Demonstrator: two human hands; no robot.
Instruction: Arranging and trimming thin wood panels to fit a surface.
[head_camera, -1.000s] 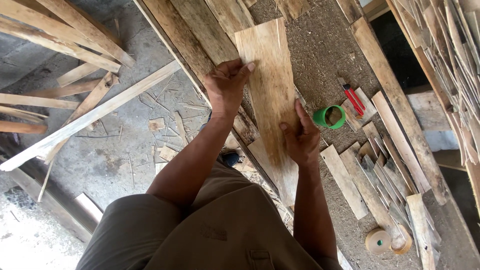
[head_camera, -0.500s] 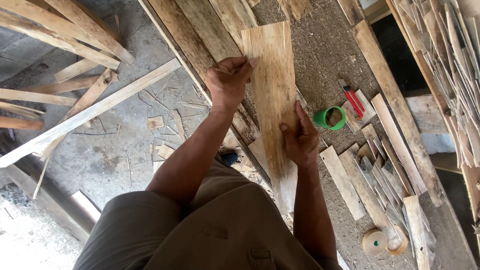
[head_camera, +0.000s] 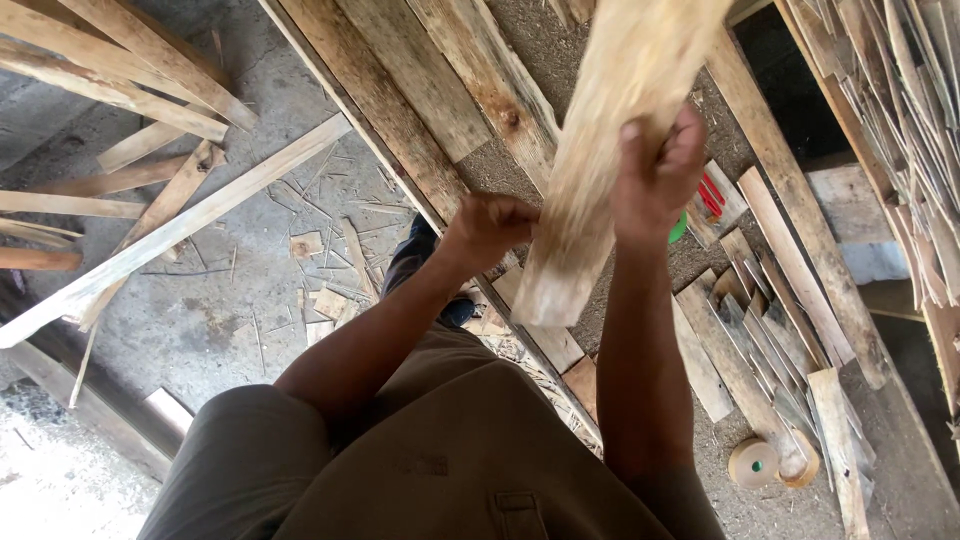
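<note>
Both our hands are on one pale board (head_camera: 610, 140), lifted off the bench (head_camera: 400, 90) and blurred. Our right hand (head_camera: 655, 185) is closed around its right edge higher up, and our left hand (head_camera: 490, 228) is a fist at its left edge, nearer the lower end. Its long axis runs from that lower end, close to our body, up and away to the right.

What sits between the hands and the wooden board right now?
Nothing visible. The right hand grips the pale wooden board directly, lifted above the workbench. The left hand is closed at the board's left edge; actual contact there is unclear.
</note>
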